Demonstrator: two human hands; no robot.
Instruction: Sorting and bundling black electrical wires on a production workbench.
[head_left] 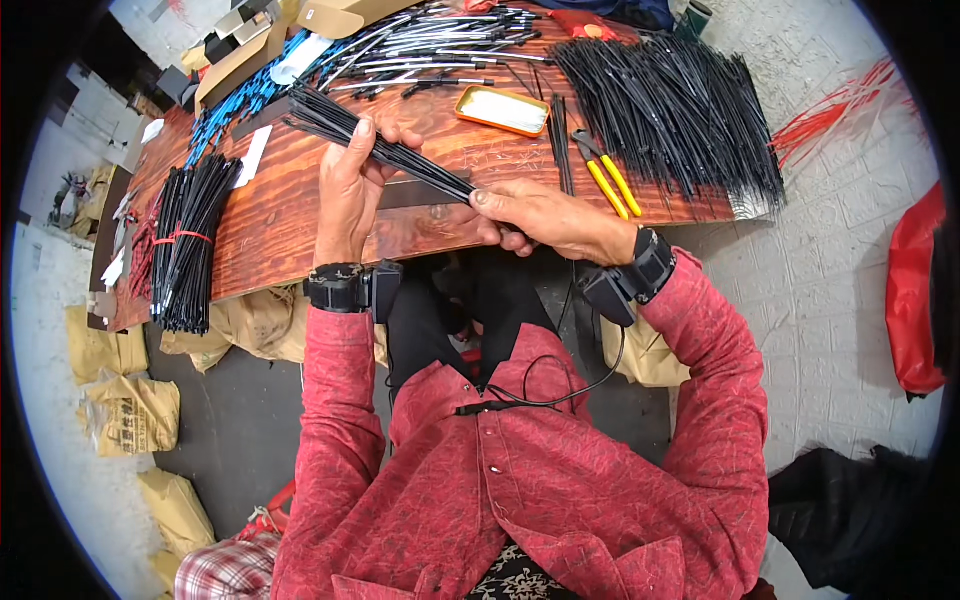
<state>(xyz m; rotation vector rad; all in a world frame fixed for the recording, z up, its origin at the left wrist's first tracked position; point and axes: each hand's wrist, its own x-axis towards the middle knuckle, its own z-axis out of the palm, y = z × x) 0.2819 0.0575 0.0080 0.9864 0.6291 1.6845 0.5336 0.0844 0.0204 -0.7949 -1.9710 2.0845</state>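
A bundle of thin black cables point(425, 170) stretches between my two hands above the front edge of the table. My left hand point(352, 190) is closed round its far left part, the thumb lying along it. At the near right end, my right hand point(560, 222) grips the bundle between thumb and curled fingers, which hide that tip. Just beyond my right hand lie cutting pliers with yellow handles point(612, 183) and a few loose black cables point(560, 140). An open yellow tin with pale contents point(503, 109) sits past the bundle.
A large pile of black cables point(675, 120) covers the table's right. Black-and-silver rods point(430, 50) and blue-ended pieces point(225, 120) lie at the back. A bundle tied with red point(187, 245) overhangs the left edge. Yellow sacks point(130, 415) stand on the floor.
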